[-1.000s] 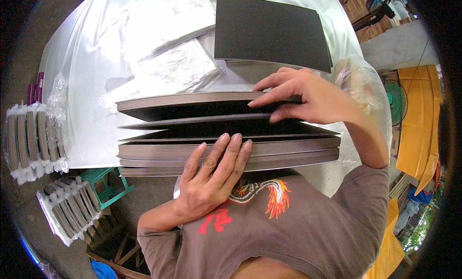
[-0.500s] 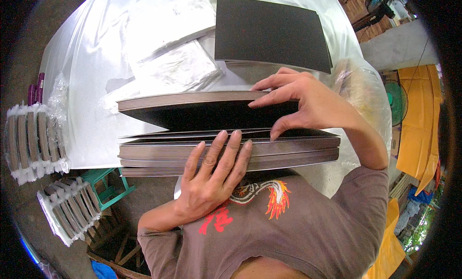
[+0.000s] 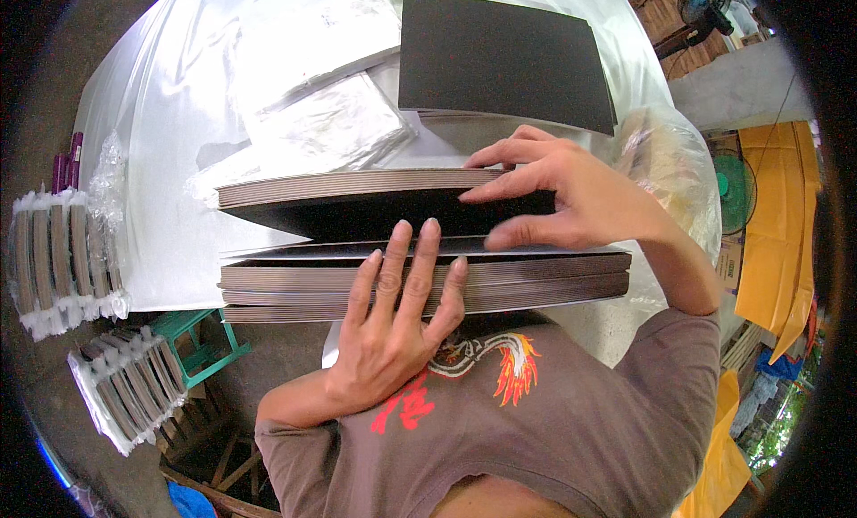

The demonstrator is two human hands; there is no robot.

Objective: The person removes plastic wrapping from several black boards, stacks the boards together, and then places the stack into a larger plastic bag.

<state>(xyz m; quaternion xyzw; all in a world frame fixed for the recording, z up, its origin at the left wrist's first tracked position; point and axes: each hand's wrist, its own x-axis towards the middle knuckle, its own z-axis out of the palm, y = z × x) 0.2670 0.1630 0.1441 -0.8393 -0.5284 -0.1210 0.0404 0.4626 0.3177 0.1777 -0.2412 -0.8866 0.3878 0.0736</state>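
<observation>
The stack of boards at the near edge of the white-covered table was thin, flat and rectangular, with brown-grey edges and dark matte faces. The right hand gripped the lifted upper bundle, fingers over its edge and thumb under it, so a gap opened. The left hand lay open and flat against the lower boards. Farther away lay a single black sheet and crinkled clear plastic bags. On the left stood wrapped packs of boards.
</observation>
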